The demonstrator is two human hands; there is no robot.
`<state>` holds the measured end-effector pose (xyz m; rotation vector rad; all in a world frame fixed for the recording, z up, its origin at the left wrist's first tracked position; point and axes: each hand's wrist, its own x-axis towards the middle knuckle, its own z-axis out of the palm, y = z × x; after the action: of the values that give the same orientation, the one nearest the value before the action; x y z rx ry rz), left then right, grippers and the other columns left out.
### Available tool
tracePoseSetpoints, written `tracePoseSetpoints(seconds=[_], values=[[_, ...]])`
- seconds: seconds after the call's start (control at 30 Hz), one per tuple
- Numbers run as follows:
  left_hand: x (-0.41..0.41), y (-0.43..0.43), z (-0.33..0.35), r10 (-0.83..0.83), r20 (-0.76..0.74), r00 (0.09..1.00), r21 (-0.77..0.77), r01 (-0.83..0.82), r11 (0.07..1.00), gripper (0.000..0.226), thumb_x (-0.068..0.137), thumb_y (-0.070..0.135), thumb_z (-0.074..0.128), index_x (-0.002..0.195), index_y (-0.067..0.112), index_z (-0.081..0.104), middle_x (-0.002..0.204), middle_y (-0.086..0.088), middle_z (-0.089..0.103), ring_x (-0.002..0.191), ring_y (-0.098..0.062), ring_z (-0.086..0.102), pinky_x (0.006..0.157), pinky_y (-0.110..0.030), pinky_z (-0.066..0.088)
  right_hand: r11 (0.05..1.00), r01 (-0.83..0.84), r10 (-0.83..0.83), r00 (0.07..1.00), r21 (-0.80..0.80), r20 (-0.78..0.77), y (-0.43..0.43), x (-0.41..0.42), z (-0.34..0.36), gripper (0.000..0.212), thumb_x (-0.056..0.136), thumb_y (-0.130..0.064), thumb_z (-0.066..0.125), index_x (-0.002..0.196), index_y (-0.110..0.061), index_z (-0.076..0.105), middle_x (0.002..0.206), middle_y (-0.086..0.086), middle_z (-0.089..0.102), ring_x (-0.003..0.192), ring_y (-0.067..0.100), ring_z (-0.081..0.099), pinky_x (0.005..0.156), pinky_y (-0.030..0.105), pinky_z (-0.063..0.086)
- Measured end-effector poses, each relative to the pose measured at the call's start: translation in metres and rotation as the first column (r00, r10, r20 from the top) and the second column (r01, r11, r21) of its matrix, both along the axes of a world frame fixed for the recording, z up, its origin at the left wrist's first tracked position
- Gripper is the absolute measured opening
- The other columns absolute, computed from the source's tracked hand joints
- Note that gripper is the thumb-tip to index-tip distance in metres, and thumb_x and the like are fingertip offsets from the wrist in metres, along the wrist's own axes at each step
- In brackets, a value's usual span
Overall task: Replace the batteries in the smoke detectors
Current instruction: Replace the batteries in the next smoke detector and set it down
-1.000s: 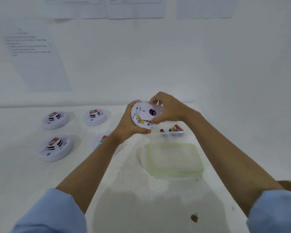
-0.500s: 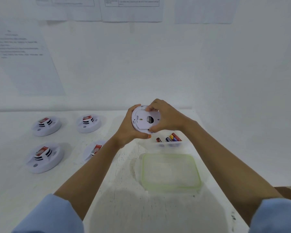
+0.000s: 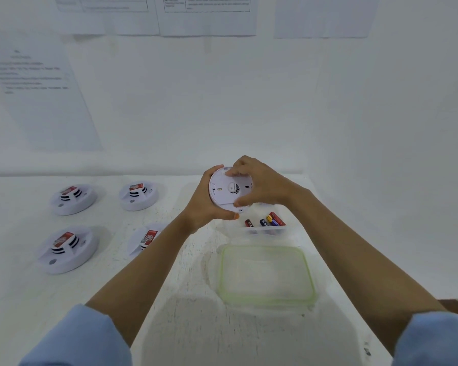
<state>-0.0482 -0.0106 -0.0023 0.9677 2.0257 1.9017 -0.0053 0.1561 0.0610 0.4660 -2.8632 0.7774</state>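
A person holds a round white smoke detector (image 3: 226, 190) in the air above the far part of the white bench (image 3: 169, 326), its flat back turned toward the camera. The left hand (image 3: 205, 207) cups it from 8 o'clock, fingers curled behind the rim and the thumb pressed at the lower edge. The right hand (image 3: 265, 186) comes in from 3 o'clock. Its fingers (image 3: 237, 170) are curled onto the back plate at the top and its thumb at the bottom edge, so both hands grip the same unit.

At 5 o'clock from it, just below the right wrist, a clear tub (image 3: 265, 230) holds several batteries (image 3: 271, 221) — red, black, blue and yellow. At 6 o'clock, nearer the person, a clear lid (image 3: 266, 276) with a green rim lies flat on the bench.

Out at 8 to 9 o'clock four more units sit face up in two rows: the far-left detector (image 3: 73, 199), the far-right detector (image 3: 138, 196), the near-left detector (image 3: 68, 249) and the near-right detector (image 3: 146, 239) — this last one partly hidden by the left forearm. Printed sheets (image 3: 206, 15) hang on the wall at 12 o'clock.
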Motion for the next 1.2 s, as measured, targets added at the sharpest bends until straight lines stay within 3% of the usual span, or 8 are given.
tracePoseSetpoints(seconds=[0.33,0.53,0.67,0.77,0.9,1.0,1.07,1.2], values=[[0.002,0.006,0.002,0.091,-0.04,0.995,0.011,-0.091,0.996,0.107,0.043,0.012,0.087,0.135,0.009,0.033,0.131,-0.006,0.046,0.117,-0.014,0.05,0.087,-0.022,0.051,0.999,0.007,-0.006,1.0,-0.054,0.026,0.003,0.0,-0.001,0.062,0.075,-0.021,0.075,0.131,-0.012,0.05,0.108,-0.004,0.036,0.102,0.01,0.036,0.086,0.018,0.032],[0.006,0.004,0.005,0.152,-0.11,0.982,0.008,-0.152,0.988,0.092,0.046,0.006,0.083,0.125,0.019,0.038,0.117,0.007,0.052,0.103,0.004,0.055,0.081,-0.014,0.049,0.982,0.054,-0.042,0.997,-0.18,0.069,-0.004,0.001,-0.013,0.062,0.078,-0.019,0.072,0.133,-0.011,0.047,0.109,0.001,0.037,0.105,0.015,0.039,0.089,0.021,0.035],[0.014,0.002,0.018,0.174,-0.229,0.958,-0.119,-0.205,0.972,0.078,0.047,0.03,0.076,0.118,0.02,0.044,0.11,0.011,0.048,0.101,0.003,0.048,0.098,-0.017,0.041,0.947,0.046,0.003,0.988,-0.317,0.152,-0.012,0.002,-0.011,0.051,0.084,-0.018,0.066,0.13,-0.005,0.05,0.123,0.016,0.047,0.116,0.026,0.047,0.098,0.033,0.041],[0.009,-0.003,0.018,0.23,-0.337,0.913,-0.191,-0.306,0.933,0.109,0.049,0.052,0.068,0.14,0.005,0.031,0.126,0.01,0.046,0.114,-0.002,0.046,0.105,-0.022,0.038,0.901,0.052,0.024,0.985,-0.43,0.169,-0.027,0.003,-0.009,0.052,0.087,-0.024,0.063,0.134,-0.011,0.046,0.133,0.006,0.052,0.112,0.018,0.055,0.084,0.019,0.047],[-0.005,-0.019,0.015,0.322,-0.443,0.836,-0.22,-0.45,0.866,0.116,0.049,0.04,0.08,0.146,0.025,0.017,0.136,-0.004,0.047,0.114,-0.017,0.051,0.094,-0.038,0.048,0.748,0.148,-0.078,0.988,-0.647,0.136,-0.049,-0.006,-0.017,0.063,0.079,-0.016,0.072,0.133,-0.018,0.04,0.127,0.004,0.053,0.108,0.02,0.057,0.086,0.03,0.053],[-0.013,-0.031,0.019,0.31,-0.41,0.858,-0.178,-0.408,0.895,0.116,0.053,0.028,0.087,0.145,0.022,0.017,0.119,0.001,0.05,0.105,-0.008,0.05,0.092,-0.021,0.046,0.538,0.237,-0.109,0.971,-0.809,0.212,-0.065,-0.017,-0.024,0.054,0.083,-0.003,0.062,0.13,-0.018,0.041,0.122,0.015,0.054,0.103,0.028,0.059,0.073,0.033,0.055],[-0.02,-0.046,0.019,0.32,-0.237,0.917,-0.136,-0.357,0.924,0.104,0.064,0.014,0.084,0.144,0.024,0.018,0.121,0.001,0.043,0.106,-0.005,0.046,0.081,-0.009,0.045,0.328,0.326,-0.093,0.945,-0.887,0.313,-0.077,-0.025,-0.027,0.045,0.085,0.001,0.053,0.126,-0.018,0.046,0.112,0.017,0.056,0.088,0.025,0.062,0.065,0.034,0.054],[-0.039,-0.084,0.014,0.227,0.32,0.92,-0.103,-0.204,0.973,0.069,0.085,0.017,0.065,0.14,0.033,0.028,0.138,-0.006,0.041,0.115,-0.025,0.05,0.09,-0.034,0.046,0.1,0.375,-0.044,0.927,-0.922,0.372,-0.101,-0.045,-0.035,0.038,0.085,0.003,0.045,0.117,-0.017,0.052,0.11,0.013,0.057,0.087,0.024,0.059,0.066,0.033,0.051]])
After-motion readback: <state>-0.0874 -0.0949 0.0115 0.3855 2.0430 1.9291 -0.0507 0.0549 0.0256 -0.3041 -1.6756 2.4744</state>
